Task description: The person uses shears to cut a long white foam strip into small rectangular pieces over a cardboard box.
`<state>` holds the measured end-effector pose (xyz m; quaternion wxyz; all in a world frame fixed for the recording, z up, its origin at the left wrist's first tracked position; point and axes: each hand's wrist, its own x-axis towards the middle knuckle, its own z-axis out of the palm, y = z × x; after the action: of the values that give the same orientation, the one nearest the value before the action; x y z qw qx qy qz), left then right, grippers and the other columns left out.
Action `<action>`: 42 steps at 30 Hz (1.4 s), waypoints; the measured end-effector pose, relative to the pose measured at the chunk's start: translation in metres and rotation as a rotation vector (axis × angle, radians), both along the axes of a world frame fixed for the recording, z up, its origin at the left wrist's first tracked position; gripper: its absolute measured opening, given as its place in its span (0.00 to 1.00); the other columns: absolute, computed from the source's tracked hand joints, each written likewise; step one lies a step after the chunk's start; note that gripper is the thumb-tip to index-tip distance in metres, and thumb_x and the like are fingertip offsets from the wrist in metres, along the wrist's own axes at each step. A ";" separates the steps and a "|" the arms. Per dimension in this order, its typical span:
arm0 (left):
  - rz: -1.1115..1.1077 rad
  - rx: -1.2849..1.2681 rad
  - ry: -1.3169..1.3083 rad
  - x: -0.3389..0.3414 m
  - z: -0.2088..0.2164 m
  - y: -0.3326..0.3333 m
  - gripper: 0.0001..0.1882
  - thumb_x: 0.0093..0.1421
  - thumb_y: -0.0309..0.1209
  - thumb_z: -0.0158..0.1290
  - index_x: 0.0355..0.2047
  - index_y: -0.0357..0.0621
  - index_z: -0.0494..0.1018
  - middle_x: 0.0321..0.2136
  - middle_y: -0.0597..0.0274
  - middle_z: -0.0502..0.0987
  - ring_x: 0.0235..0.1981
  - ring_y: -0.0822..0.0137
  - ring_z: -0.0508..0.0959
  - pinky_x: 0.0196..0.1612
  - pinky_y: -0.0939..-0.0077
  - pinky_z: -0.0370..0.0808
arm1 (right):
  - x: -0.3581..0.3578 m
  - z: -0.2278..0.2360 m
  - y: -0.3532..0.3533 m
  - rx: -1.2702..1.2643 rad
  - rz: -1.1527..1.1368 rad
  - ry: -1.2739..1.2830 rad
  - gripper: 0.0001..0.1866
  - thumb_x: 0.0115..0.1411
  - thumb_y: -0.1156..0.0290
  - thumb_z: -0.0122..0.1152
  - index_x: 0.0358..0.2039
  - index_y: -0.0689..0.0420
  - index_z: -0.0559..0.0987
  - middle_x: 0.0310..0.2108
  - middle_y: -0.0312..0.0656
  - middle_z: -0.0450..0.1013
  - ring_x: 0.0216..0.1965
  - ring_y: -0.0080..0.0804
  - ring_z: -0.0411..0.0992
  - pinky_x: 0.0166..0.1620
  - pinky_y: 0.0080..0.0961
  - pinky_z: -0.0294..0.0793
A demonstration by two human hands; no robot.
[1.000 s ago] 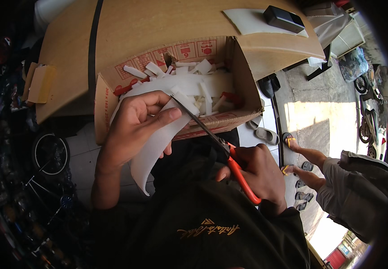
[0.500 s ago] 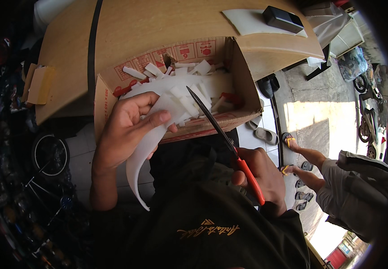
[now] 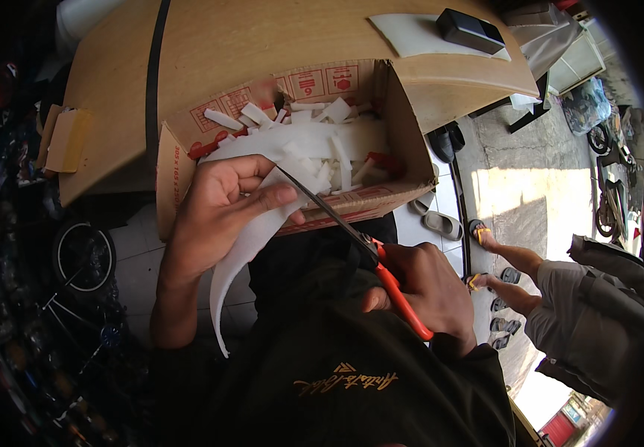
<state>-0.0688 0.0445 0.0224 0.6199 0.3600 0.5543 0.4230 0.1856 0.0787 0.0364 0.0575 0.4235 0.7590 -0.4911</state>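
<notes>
My left hand (image 3: 221, 205) pinches a long white foam strip (image 3: 241, 242) between thumb and fingers, and the strip's tail curls down toward my lap. In my right hand (image 3: 426, 290) is a pair of scissors (image 3: 398, 294) with red handles and dark blades. The blades point up and left, their tips at the strip's upper end beside my left fingers. Just beyond both hands stands an open cardboard box (image 3: 404, 119) with red printing. Inside it lie many cut white foam pieces (image 3: 340, 160), a larger white sheet and some red items.
Behind the box is a wooden tabletop (image 3: 240, 37) crossed by a black strap (image 3: 156, 74). A dark rectangular device (image 3: 469, 31) rests on a white sheet at its far right. A small carton (image 3: 65, 141) sits at the left. Another person (image 3: 582, 298) stands on the right.
The scissors have swung left and lower, from above the box to the strip's end. My left hand has shifted slightly right, and the strip's tail has moved a little left.
</notes>
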 end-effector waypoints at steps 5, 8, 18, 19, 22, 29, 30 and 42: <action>-0.029 -0.005 -0.001 0.000 0.002 0.002 0.13 0.60 0.30 0.55 0.38 0.29 0.72 0.23 0.54 0.79 0.10 0.81 0.70 0.10 0.90 0.61 | -0.004 0.004 0.001 -0.010 -0.026 0.021 0.36 0.46 0.34 0.63 0.25 0.64 0.76 0.12 0.52 0.63 0.21 0.57 0.67 0.26 0.41 0.64; -0.048 -0.019 0.012 0.001 0.003 0.003 0.13 0.60 0.31 0.55 0.37 0.29 0.72 0.23 0.54 0.79 0.10 0.81 0.69 0.10 0.89 0.62 | -0.005 0.002 0.001 -0.072 -0.106 0.004 0.42 0.39 0.31 0.65 0.22 0.68 0.75 0.12 0.52 0.62 0.17 0.50 0.63 0.25 0.39 0.59; -0.094 -0.112 -0.043 -0.005 0.009 -0.001 0.14 0.62 0.30 0.53 0.40 0.27 0.68 0.28 0.49 0.79 0.13 0.71 0.76 0.13 0.84 0.72 | -0.006 0.002 -0.003 -0.032 -0.191 -0.072 0.28 0.41 0.49 0.72 0.20 0.66 0.77 0.12 0.52 0.65 0.18 0.49 0.62 0.26 0.38 0.59; -0.105 -0.116 -0.035 -0.007 0.010 -0.002 0.15 0.62 0.31 0.53 0.41 0.27 0.68 0.28 0.50 0.79 0.14 0.72 0.76 0.14 0.84 0.73 | -0.005 0.000 -0.003 -0.031 -0.197 -0.055 0.28 0.41 0.50 0.72 0.20 0.66 0.76 0.12 0.52 0.65 0.18 0.48 0.61 0.25 0.38 0.59; -0.134 -0.129 -0.018 -0.009 0.012 -0.003 0.17 0.63 0.33 0.53 0.43 0.27 0.69 0.29 0.51 0.79 0.16 0.72 0.77 0.16 0.83 0.74 | 0.000 -0.010 -0.009 0.069 -0.201 0.031 0.27 0.42 0.51 0.72 0.18 0.67 0.75 0.10 0.51 0.63 0.13 0.45 0.59 0.22 0.37 0.56; -0.040 -0.078 -0.013 -0.006 0.012 -0.002 0.16 0.62 0.33 0.52 0.38 0.27 0.68 0.23 0.52 0.77 0.08 0.74 0.72 0.09 0.85 0.68 | 0.010 -0.005 -0.001 -0.094 -0.137 0.057 0.39 0.49 0.33 0.59 0.23 0.66 0.74 0.12 0.53 0.63 0.16 0.53 0.62 0.23 0.38 0.61; -0.020 -0.056 -0.024 -0.006 0.010 -0.002 0.16 0.62 0.33 0.52 0.38 0.27 0.68 0.22 0.52 0.77 0.08 0.74 0.71 0.08 0.85 0.67 | 0.010 -0.006 -0.003 -0.058 -0.176 0.115 0.41 0.47 0.31 0.58 0.23 0.66 0.74 0.12 0.53 0.63 0.17 0.54 0.62 0.23 0.39 0.61; 0.007 -0.053 -0.022 0.001 0.006 0.000 0.14 0.62 0.31 0.52 0.38 0.27 0.71 0.22 0.53 0.77 0.08 0.76 0.70 0.09 0.86 0.65 | 0.005 -0.009 -0.002 -0.059 -0.028 0.056 0.41 0.45 0.29 0.59 0.24 0.64 0.73 0.13 0.52 0.64 0.21 0.58 0.67 0.26 0.41 0.63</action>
<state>-0.0675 0.0441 0.0280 0.6338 0.3366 0.5596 0.4145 0.1911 0.0763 0.0271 0.0417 0.4186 0.7395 -0.5255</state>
